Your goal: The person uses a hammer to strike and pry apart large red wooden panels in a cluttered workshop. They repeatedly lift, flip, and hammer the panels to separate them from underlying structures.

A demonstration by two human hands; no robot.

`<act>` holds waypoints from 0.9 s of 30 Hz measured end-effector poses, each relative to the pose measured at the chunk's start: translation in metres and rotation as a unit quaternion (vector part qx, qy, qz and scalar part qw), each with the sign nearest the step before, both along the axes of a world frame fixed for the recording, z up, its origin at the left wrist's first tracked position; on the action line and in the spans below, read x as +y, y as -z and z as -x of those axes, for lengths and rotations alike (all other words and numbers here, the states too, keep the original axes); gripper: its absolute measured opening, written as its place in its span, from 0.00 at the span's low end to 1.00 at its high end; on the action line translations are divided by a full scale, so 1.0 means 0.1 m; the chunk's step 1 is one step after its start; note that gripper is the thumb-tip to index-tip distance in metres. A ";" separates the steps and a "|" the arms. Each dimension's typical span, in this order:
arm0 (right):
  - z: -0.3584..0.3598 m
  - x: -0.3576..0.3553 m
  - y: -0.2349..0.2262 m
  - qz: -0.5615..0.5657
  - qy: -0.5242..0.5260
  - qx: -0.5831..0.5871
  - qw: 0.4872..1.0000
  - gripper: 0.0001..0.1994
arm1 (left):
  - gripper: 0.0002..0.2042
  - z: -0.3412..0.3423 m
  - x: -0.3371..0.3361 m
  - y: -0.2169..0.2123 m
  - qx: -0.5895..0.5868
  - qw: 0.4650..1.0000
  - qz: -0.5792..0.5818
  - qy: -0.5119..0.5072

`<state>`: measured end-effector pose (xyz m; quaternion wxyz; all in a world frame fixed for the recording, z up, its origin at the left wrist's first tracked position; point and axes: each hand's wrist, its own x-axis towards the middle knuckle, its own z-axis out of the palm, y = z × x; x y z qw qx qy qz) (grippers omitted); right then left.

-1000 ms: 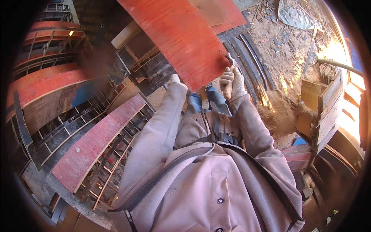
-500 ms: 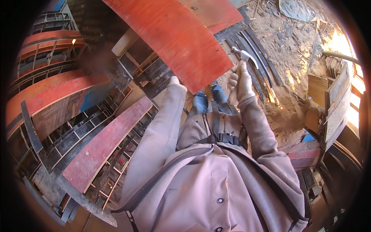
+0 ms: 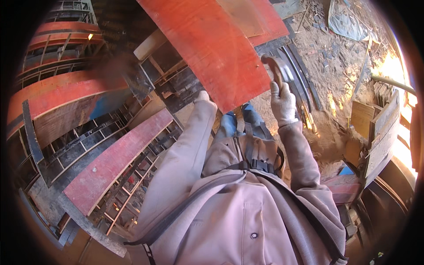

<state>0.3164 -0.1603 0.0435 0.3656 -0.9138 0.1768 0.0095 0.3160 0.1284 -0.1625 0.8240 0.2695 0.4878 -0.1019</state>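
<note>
A long red board (image 3: 216,53), probably plywood, slants in from the top and ends in front of me. My left hand (image 3: 202,96), in a pale glove, is at its near left edge and appears to grip it; the sleeve and the board hide most of the fingers. Just off the board's right corner, my gloved right hand (image 3: 283,104) is closed around a claw hammer (image 3: 277,68). The hammer's metal head is raised beyond the fingers and smeared by motion; the handle is mostly hidden in the hand.
To my left lie a faded red panel (image 3: 119,161) and stacked framed panels (image 3: 66,97). Dark bars (image 3: 304,75) lie on the sandy, littered ground (image 3: 327,66) at the right, near a plastic sheet (image 3: 346,22). Wooden boards (image 3: 382,128) stand at the far right.
The hammer's head has swung and turned, now blurred, nearer the board's right edge. My right hand has turned with it. The whole view has shifted slightly; my left hand stays at the board's edge.
</note>
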 end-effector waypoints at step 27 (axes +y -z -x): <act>0.07 -0.08 0.34 -0.256 0.122 0.052 0.958 0.14 | 0.27 -0.01 0.04 -0.07 -0.007 0.999 -0.010 -0.032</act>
